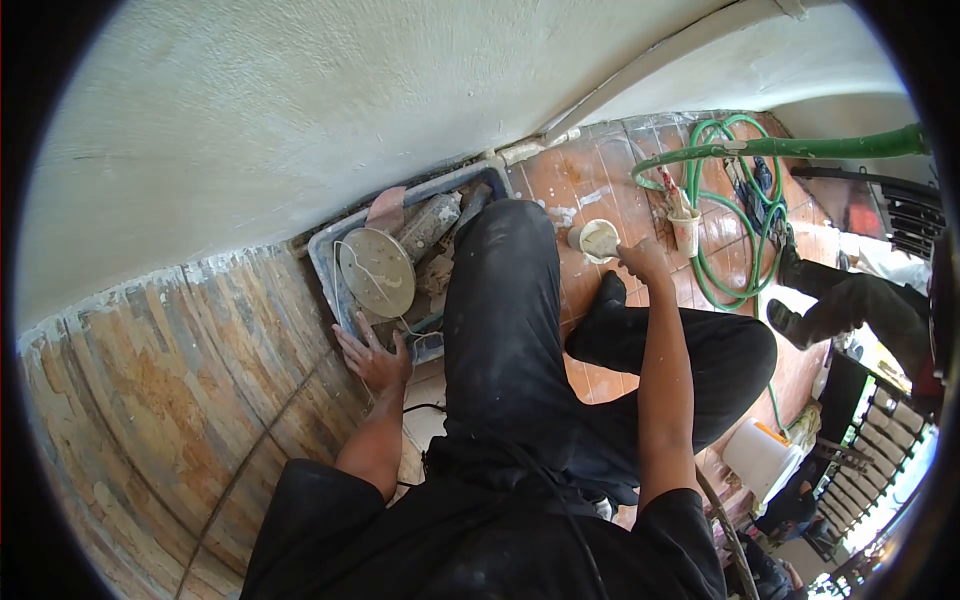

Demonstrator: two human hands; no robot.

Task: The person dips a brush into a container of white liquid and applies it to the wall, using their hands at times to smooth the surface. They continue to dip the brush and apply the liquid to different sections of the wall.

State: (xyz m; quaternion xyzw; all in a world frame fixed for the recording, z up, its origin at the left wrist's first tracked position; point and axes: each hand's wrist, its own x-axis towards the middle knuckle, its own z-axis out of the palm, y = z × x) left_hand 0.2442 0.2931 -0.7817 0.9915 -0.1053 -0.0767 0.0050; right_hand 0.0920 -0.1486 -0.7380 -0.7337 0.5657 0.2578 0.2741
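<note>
My right hand [645, 262] is closed on the handle of what looks like a paintbrush [605, 244]. Its pale, broad end sits at the mouth of a small white cup [580, 236] on the tiled floor. My left hand [375, 362] has its fingers spread at the near end of a grey-blue plastic tub [325, 262], beside the stone-clad wall. Inside the tub lie a round, dusty lid with a wire handle [376, 272], a grey-white block-like piece [430, 222] and a pinkish scrap [386, 208]. My knee hides part of the tub.
A plastered wall [300, 120] rises beyond the tub, above stone cladding [190, 390]. A green hose [700, 270] lies coiled at right, near another pale container [685, 232]. Another person's legs [850, 300] and a white bucket [762, 458] are farther right.
</note>
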